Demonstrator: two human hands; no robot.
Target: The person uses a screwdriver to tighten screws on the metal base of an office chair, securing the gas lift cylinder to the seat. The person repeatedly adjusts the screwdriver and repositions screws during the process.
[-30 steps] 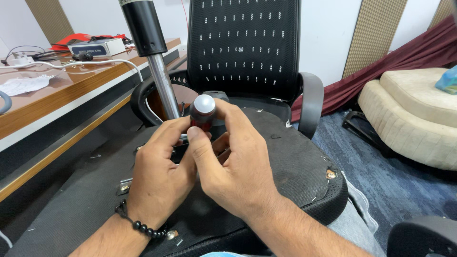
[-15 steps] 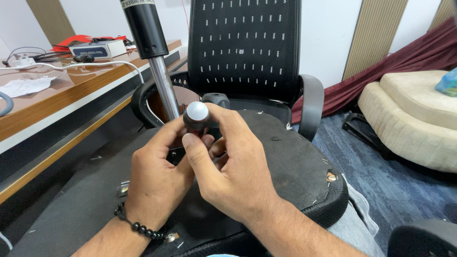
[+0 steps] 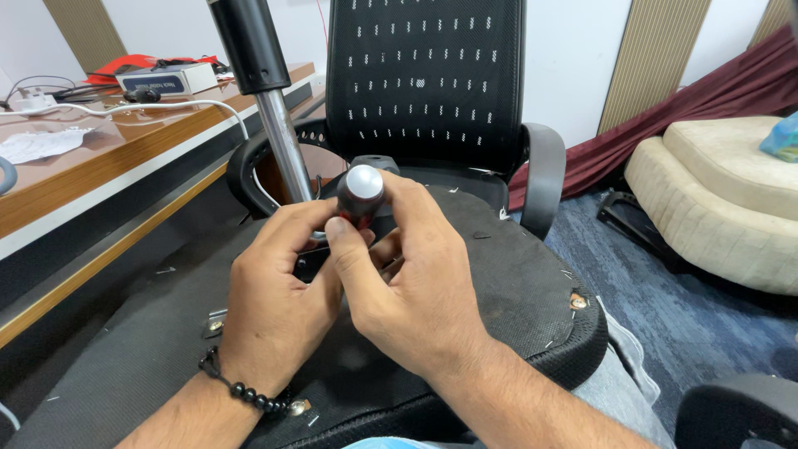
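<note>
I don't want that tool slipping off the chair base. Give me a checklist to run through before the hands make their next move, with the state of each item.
1. Both hands on the tool: ok. The left hand and right hand both wrap the screwdriver handle.
2. Handle upright with its silver cap on top: ok.
3. Tool tip seated on a fastener: cannot tell, the hands hide it.
4. Seat underside lying flat across the lap: ok.
5. Gas lift column clear of the hands: ok, it stands just behind the left hand, apart from it.
6. Loose bracket screws at the seat edge: cannot tell, too small to judge.
</note>
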